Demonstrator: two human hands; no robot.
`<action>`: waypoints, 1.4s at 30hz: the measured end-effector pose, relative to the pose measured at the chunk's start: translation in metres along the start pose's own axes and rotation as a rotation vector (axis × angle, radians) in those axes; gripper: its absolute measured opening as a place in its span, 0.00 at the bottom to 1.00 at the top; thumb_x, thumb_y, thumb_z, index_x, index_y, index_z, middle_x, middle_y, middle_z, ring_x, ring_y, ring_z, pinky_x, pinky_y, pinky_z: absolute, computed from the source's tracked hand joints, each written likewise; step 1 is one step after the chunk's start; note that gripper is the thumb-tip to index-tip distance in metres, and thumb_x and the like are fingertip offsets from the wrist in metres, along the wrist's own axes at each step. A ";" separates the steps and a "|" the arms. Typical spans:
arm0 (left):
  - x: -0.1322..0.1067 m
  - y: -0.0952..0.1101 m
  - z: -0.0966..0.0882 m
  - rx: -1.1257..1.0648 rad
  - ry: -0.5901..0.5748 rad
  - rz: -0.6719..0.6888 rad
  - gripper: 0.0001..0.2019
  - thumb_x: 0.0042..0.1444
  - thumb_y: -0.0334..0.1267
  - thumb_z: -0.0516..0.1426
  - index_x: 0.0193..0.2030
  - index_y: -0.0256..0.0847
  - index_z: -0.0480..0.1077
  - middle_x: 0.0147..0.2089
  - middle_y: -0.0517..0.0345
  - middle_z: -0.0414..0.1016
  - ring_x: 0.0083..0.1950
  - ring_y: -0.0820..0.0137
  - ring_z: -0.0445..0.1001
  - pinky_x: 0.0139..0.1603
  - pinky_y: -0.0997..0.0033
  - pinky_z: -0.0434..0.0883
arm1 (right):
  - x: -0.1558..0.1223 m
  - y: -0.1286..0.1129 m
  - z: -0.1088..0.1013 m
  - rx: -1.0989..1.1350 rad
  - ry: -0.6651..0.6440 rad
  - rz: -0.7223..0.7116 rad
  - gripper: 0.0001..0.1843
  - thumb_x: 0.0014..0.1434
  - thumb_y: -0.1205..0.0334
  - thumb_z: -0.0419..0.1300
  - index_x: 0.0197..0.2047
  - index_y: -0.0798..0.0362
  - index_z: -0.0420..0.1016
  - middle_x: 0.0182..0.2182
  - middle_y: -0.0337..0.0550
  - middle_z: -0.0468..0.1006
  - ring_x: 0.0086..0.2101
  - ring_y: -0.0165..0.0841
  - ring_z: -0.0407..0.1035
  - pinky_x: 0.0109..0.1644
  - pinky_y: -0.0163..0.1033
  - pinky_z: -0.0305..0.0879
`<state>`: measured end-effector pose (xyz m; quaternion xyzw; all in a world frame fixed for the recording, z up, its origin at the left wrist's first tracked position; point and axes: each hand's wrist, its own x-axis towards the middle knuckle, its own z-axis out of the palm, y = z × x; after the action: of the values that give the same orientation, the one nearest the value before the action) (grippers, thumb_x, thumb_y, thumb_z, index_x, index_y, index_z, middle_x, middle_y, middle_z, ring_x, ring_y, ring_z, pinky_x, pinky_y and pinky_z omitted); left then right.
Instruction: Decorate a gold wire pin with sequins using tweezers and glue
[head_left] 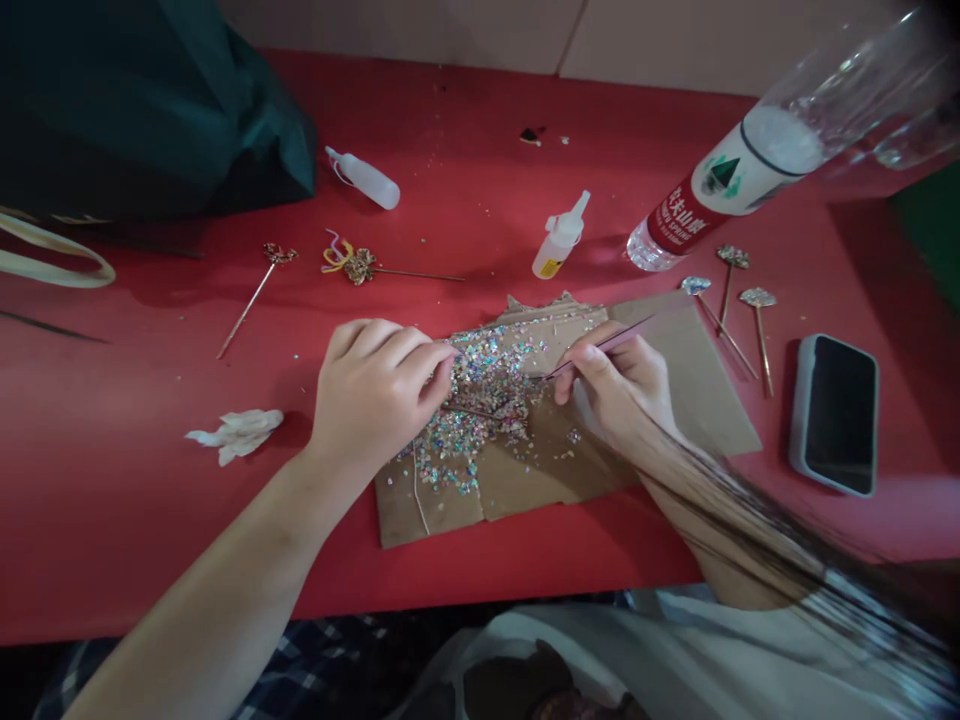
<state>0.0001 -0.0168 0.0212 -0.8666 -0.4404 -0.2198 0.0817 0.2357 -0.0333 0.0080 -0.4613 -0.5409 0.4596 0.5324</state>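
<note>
Head view: a red tabletop point(112, 540), seen from above.
Far left corner: a dark green bag point(150, 110).
Far side, left to right: a lying squeeze bottle point(367, 180), an upright dropper bottle point(560, 238) and a large water bottle point(705, 200).
Left half: two ornamented sticks point(420, 273) near the bag, and a crumpled tissue point(238, 435) beside the left forearm.
Toward the right edge: three more topped sticks point(763, 345), then a phone point(836, 415).
Middle, by the near edge: flat cardboard point(675, 370) with a heap of glittering flakes point(442, 455).
In the way: the left hand covers part of the heap; dark hair point(720, 485) crosses the right forearm.
Left hand point(382, 385): palm down, fingers curled narrowly; I cannot tell whether it grips the stick below.
Right hand point(619, 385): turned inward, thumb and fingers pinching tweezers point(615, 335).
Thin stick point(471, 411): among the flakes, emerging from under the left hand, long axis nearly parallel to the near edge, visible end toward the right.
Tweezers' direction: slanting, tips left and slightly toward the near edge, at the heap's right side.
</note>
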 end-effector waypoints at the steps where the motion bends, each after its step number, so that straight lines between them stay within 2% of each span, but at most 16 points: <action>1: 0.000 0.000 0.001 0.013 0.002 -0.002 0.06 0.59 0.35 0.54 0.39 0.45 0.72 0.33 0.59 0.76 0.40 0.64 0.69 0.43 0.61 0.61 | 0.001 0.001 -0.001 0.030 0.014 0.002 0.08 0.61 0.60 0.59 0.31 0.52 0.69 0.20 0.33 0.73 0.20 0.25 0.67 0.25 0.33 0.64; 4: -0.002 0.000 0.003 0.044 -0.007 0.006 0.07 0.59 0.35 0.53 0.40 0.45 0.72 0.33 0.60 0.76 0.40 0.65 0.69 0.44 0.62 0.59 | 0.004 0.003 -0.002 0.122 0.053 0.033 0.08 0.59 0.58 0.60 0.31 0.53 0.69 0.20 0.33 0.72 0.20 0.25 0.67 0.24 0.33 0.64; 10: -0.004 0.000 0.003 0.070 -0.025 0.017 0.06 0.60 0.42 0.55 0.36 0.46 0.72 0.31 0.60 0.74 0.38 0.65 0.67 0.42 0.63 0.58 | 0.006 0.002 -0.001 0.196 0.110 0.098 0.10 0.56 0.56 0.63 0.30 0.52 0.70 0.20 0.33 0.73 0.20 0.25 0.67 0.22 0.31 0.64; 15: -0.003 0.000 0.001 0.044 0.000 0.035 0.06 0.60 0.41 0.55 0.36 0.46 0.72 0.32 0.60 0.74 0.38 0.65 0.67 0.42 0.63 0.58 | 0.007 0.005 -0.002 0.200 0.147 0.079 0.09 0.56 0.56 0.62 0.31 0.51 0.68 0.20 0.33 0.73 0.20 0.25 0.68 0.22 0.31 0.65; 21: 0.000 0.002 -0.005 0.023 0.067 0.082 0.05 0.59 0.37 0.55 0.38 0.45 0.72 0.33 0.60 0.75 0.39 0.64 0.68 0.43 0.62 0.59 | 0.011 0.009 -0.007 0.008 0.191 -0.014 0.14 0.56 0.51 0.61 0.30 0.53 0.67 0.18 0.32 0.73 0.18 0.25 0.67 0.25 0.33 0.64; 27: 0.002 0.000 -0.009 -0.105 0.109 0.078 0.08 0.59 0.35 0.54 0.43 0.46 0.73 0.37 0.60 0.77 0.42 0.65 0.70 0.48 0.62 0.61 | 0.007 0.004 0.001 0.094 0.251 0.011 0.16 0.53 0.50 0.63 0.26 0.53 0.67 0.18 0.34 0.72 0.18 0.26 0.66 0.26 0.35 0.63; 29: 0.004 0.003 -0.012 -0.188 0.091 0.020 0.08 0.59 0.37 0.54 0.43 0.47 0.74 0.37 0.59 0.78 0.43 0.64 0.71 0.50 0.61 0.61 | 0.002 -0.002 0.007 0.157 0.264 0.020 0.16 0.52 0.50 0.63 0.25 0.53 0.67 0.18 0.34 0.72 0.18 0.27 0.66 0.25 0.35 0.63; 31: 0.006 0.011 -0.016 -0.382 0.071 -0.107 0.09 0.60 0.41 0.54 0.44 0.47 0.74 0.41 0.58 0.78 0.46 0.64 0.72 0.52 0.59 0.62 | -0.004 -0.010 0.014 0.243 0.287 0.040 0.16 0.52 0.49 0.63 0.26 0.53 0.67 0.18 0.34 0.71 0.19 0.26 0.65 0.25 0.34 0.62; 34: 0.012 0.033 -0.024 -0.977 0.054 -0.404 0.15 0.61 0.45 0.52 0.52 0.46 0.70 0.50 0.55 0.76 0.51 0.66 0.73 0.53 0.61 0.66 | -0.012 -0.026 0.022 0.385 0.298 0.082 0.17 0.50 0.49 0.65 0.26 0.52 0.66 0.18 0.33 0.71 0.19 0.25 0.64 0.24 0.33 0.61; 36: 0.017 0.051 -0.028 -1.387 0.084 -0.576 0.17 0.60 0.47 0.53 0.52 0.45 0.70 0.52 0.53 0.75 0.52 0.66 0.73 0.54 0.62 0.67 | -0.016 -0.038 0.026 0.469 0.284 0.107 0.17 0.48 0.49 0.66 0.27 0.52 0.67 0.19 0.34 0.71 0.19 0.25 0.64 0.24 0.33 0.61; 37: 0.020 0.059 -0.030 -1.522 0.074 -0.637 0.17 0.58 0.47 0.55 0.51 0.44 0.71 0.52 0.52 0.75 0.51 0.66 0.74 0.53 0.62 0.68 | -0.018 -0.044 0.027 0.504 0.276 0.117 0.17 0.48 0.49 0.66 0.28 0.52 0.67 0.19 0.34 0.71 0.19 0.25 0.64 0.24 0.32 0.61; 39: 0.023 0.073 -0.036 -1.630 0.081 -0.738 0.16 0.54 0.46 0.58 0.47 0.43 0.74 0.48 0.51 0.77 0.46 0.67 0.76 0.49 0.64 0.70 | -0.021 -0.055 0.028 0.561 0.258 0.139 0.17 0.48 0.50 0.67 0.29 0.52 0.68 0.19 0.34 0.71 0.20 0.24 0.64 0.24 0.32 0.61; 42: 0.024 0.088 -0.045 -1.597 0.078 -0.782 0.15 0.51 0.47 0.61 0.42 0.42 0.76 0.43 0.52 0.79 0.43 0.68 0.76 0.44 0.69 0.70 | -0.025 -0.070 0.027 0.615 0.226 0.169 0.17 0.47 0.52 0.68 0.28 0.53 0.67 0.19 0.33 0.70 0.18 0.24 0.63 0.23 0.31 0.60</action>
<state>0.0693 -0.0671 0.0770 -0.4446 -0.4169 -0.5029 -0.6129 0.2083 -0.0690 0.0732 -0.3705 -0.2743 0.5896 0.6632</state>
